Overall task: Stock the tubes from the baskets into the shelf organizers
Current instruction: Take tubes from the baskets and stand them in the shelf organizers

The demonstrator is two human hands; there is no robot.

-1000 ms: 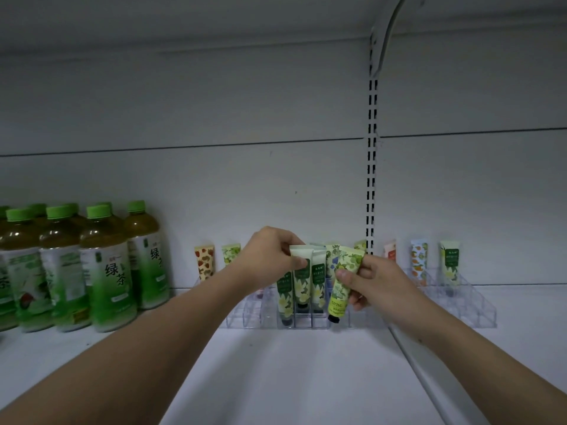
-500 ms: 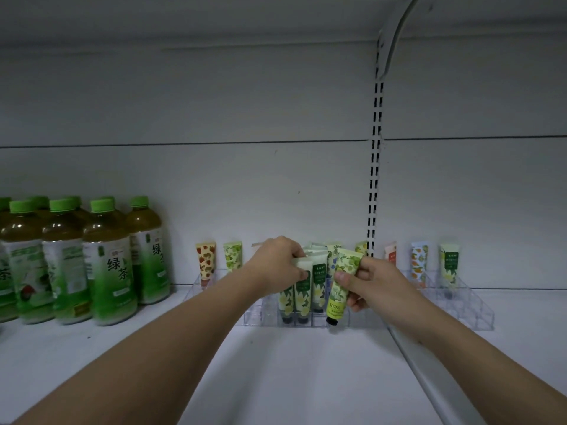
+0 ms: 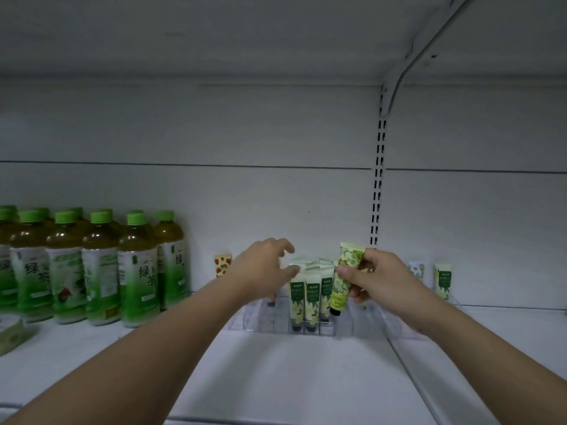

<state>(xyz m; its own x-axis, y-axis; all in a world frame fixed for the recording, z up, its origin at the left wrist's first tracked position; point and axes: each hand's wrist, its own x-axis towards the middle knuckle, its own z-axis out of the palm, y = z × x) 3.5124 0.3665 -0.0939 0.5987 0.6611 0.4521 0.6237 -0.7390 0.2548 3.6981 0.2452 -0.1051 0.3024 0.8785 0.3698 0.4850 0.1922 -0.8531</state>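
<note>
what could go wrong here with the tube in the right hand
1. The right hand pinches the yellow-green tube tilted above the clear organizer; its cap might miss a slot.
2. It could knock over the upright green-label tubes beside it.
3. The open left hand may bump their tops.

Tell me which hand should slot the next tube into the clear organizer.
Right. The right hand already pinches the yellow-green floral tube, cap down, just above the clear plastic organizer, beside the standing white-and-green tubes. The left hand hovers open and holds nothing.

Head camera faces the shelf (image 3: 276,378) closely, straight on.
</note>
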